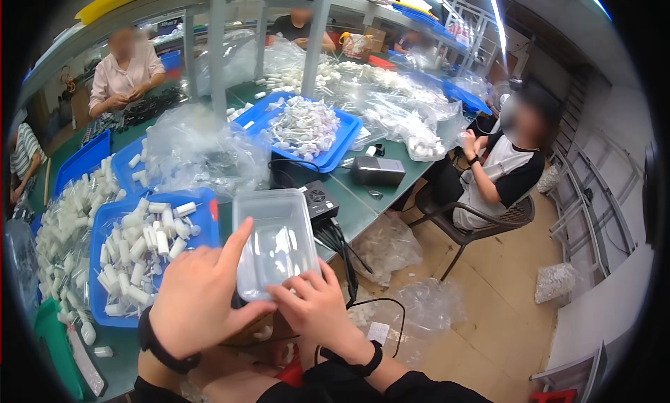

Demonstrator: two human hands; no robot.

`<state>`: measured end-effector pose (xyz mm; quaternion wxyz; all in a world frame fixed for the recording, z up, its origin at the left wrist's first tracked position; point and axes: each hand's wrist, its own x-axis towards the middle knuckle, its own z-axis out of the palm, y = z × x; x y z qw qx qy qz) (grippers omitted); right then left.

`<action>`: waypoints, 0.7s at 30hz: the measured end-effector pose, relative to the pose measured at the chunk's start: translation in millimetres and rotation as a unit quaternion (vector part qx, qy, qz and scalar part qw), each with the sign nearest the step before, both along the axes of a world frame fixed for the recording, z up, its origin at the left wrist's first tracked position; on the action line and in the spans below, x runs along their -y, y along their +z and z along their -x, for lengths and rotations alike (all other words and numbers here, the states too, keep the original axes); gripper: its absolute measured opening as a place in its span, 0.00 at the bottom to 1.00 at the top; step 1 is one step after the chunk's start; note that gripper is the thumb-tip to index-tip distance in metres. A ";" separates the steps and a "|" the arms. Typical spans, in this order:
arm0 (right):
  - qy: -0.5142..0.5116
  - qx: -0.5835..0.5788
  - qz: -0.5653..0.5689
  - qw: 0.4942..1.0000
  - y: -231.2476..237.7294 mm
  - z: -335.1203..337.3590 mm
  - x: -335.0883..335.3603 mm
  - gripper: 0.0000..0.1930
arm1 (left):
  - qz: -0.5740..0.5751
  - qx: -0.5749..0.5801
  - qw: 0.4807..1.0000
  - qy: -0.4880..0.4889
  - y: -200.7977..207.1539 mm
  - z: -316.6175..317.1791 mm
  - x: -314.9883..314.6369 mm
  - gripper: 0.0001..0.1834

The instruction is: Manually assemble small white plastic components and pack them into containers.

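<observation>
A clear rectangular plastic container point(278, 246), with nothing seen in it but reflections, is tilted before me near the table edge. My left hand point(199, 298) is at its near left corner, index finger stretched along the left wall and thumb spread toward the near rim; its other fingers are hidden. My right hand point(317, 305) has its fingers bent over the container's near right rim, the thumb out of sight. Left of the container stands a blue tray point(98, 263) of white cylindrical parts with thin stems point(162, 241).
A larger blue tray point(340, 155) holds thin white-stemmed pieces. Behind the container are a black power box point(321, 200), cables point(342, 246) and a dark grey box point(378, 170). Plastic bags point(202, 148) cover part of the green table. A person point(499, 166) sits right; others work across.
</observation>
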<state>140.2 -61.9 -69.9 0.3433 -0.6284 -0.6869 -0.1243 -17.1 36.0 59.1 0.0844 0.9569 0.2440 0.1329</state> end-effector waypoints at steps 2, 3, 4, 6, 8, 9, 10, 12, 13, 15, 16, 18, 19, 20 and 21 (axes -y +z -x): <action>-0.028 0.051 0.032 0.998 3.7 -1.2 -9.2 0.17 | -0.004 0.073 0.997 -0.002 -5.0 -5.3 -3.9 0.47; -0.017 0.049 0.028 0.998 10.3 1.9 -14.0 0.17 | -0.008 0.147 0.989 -0.012 -7.0 -6.1 -5.7 0.44; -0.040 0.058 0.002 0.997 18.0 1.2 -17.1 0.18 | 0.010 0.162 0.987 -0.003 -7.8 -10.4 -8.2 0.39; -0.054 0.047 -0.047 0.996 25.7 1.0 -16.7 0.22 | 0.028 0.203 0.979 0.005 -14.6 -20.0 -17.5 0.38; 0.017 -0.028 -0.081 0.996 27.9 8.3 -2.3 0.25 | 0.079 0.287 0.954 0.030 -11.5 -24.5 -19.9 0.31; 0.075 -0.101 -0.109 0.986 28.5 13.9 6.6 0.27 | 0.077 0.285 0.955 0.036 -11.4 -31.1 -17.7 0.31; 0.128 -0.154 -0.108 0.974 33.2 21.9 11.9 0.28 | 0.115 0.324 0.939 0.030 -12.5 -39.7 -15.5 0.28; 0.159 -0.196 -0.115 0.961 30.5 40.7 19.8 0.25 | 0.173 0.359 0.917 0.000 -10.1 -59.2 -3.1 0.19; 0.167 -0.205 -0.143 0.954 23.9 46.8 20.3 0.24 | 0.194 0.342 0.919 -0.023 -10.5 -69.5 -0.9 0.16; 0.156 -0.250 -0.186 0.937 21.2 42.0 22.1 0.24 | 0.309 0.318 0.896 -0.019 -4.7 -85.6 10.6 0.12; 0.141 -0.290 -0.230 0.918 21.0 39.8 22.4 0.23 | 0.305 0.317 0.898 -0.013 -4.1 -91.0 18.4 0.12; 0.074 -0.282 -0.298 0.909 24.8 30.3 29.4 0.26 | 0.325 0.332 0.885 -0.006 -6.8 -103.3 32.9 0.11; 0.039 -0.230 -0.287 0.929 30.4 21.5 39.0 0.27 | 0.320 0.332 0.887 -0.003 -5.9 -106.7 36.7 0.11; 0.041 -0.229 -0.280 0.931 30.3 20.0 39.8 0.27 | 0.354 0.323 0.878 -0.007 -8.4 -107.7 34.0 0.11; 0.009 -0.163 -0.255 0.953 30.1 19.5 39.9 0.27 | 0.387 0.314 0.867 -0.010 -11.5 -108.3 31.0 0.11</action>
